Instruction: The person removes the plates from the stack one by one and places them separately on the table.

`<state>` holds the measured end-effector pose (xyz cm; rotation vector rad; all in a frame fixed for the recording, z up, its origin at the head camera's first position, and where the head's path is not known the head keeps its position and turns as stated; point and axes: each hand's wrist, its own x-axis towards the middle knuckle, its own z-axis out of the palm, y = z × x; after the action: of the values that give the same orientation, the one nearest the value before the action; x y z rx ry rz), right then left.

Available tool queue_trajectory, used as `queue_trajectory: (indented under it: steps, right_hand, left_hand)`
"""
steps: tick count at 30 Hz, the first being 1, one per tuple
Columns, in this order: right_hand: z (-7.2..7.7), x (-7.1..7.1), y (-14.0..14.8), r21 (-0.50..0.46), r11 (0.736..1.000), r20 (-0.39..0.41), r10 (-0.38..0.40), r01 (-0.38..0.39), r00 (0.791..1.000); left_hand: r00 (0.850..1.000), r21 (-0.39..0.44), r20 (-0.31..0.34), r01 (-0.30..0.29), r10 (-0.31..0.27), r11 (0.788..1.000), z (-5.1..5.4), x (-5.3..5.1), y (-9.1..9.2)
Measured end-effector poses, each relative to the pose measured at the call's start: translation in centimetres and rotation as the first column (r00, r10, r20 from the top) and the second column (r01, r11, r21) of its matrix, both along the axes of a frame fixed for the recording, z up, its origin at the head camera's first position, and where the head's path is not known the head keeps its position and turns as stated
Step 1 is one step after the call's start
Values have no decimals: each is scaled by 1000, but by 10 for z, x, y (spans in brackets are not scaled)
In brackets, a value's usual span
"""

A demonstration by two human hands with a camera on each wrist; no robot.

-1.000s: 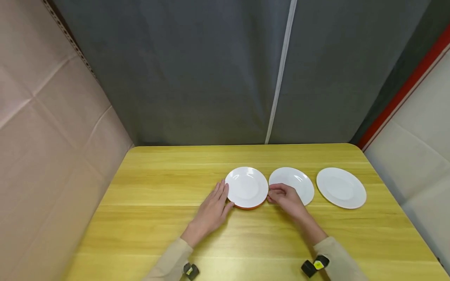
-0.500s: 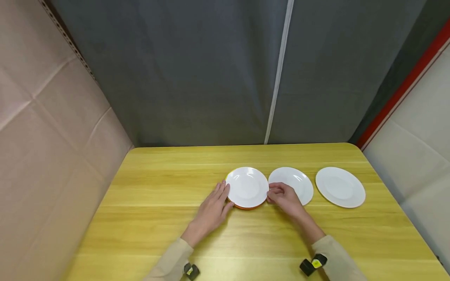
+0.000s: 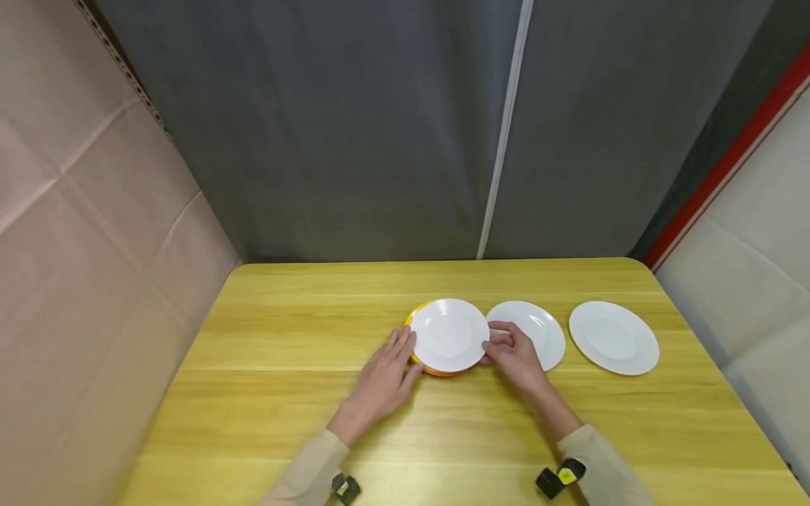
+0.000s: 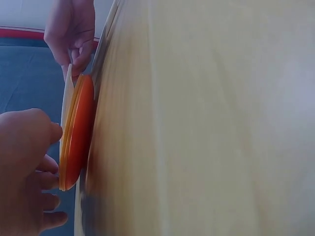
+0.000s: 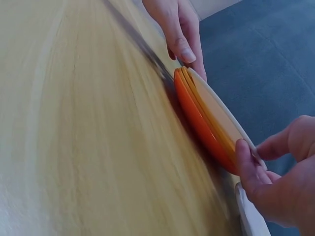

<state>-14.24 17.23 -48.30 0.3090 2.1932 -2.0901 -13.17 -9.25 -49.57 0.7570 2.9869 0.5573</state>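
1. Sliding rightward since the earlier frames, the top white plate (image 3: 451,336) now bares a wider crescent of the yellow plate (image 3: 410,317) on its left.
2. Right hand (image 3: 519,362): its grip pinches the top white plate's right edge between thumb and fingers; on that side the plate is tilted up, with a gap above the stack.
3. Left hand (image 3: 380,379): its grip is released, the fingers fairly straight and lying against the left side of the stack.
4. Beneath the top white plate, yellow rims sit on an orange plate (image 4: 81,135), which is lowest, on the wood-grain bench (image 3: 285,316).
5. Just beside the stack, partly behind the right hand, lies the middle white plate (image 3: 543,327); farther right is the outer white plate (image 3: 614,337).
6. Beyond the bench hangs a dark grey curtain (image 3: 367,126).
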Motion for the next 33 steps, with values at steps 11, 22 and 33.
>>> queue_trajectory:
  steps: [11,22,33]
  right_hand:
    - [2,3,14,-24,989,-16,-148,147,989]
    - [4,14,37,-14,986,15,-163,164,986]
    - [8,28,61,40,994,-10,-103,104,995]
  left_hand:
    - [999,-28,-1,-40,40,999,1,1,4]
    - [999,-38,-8,-41,41,998,-1,1,5]
    - [999,-64,-15,-32,31,997,-2,-1,5]
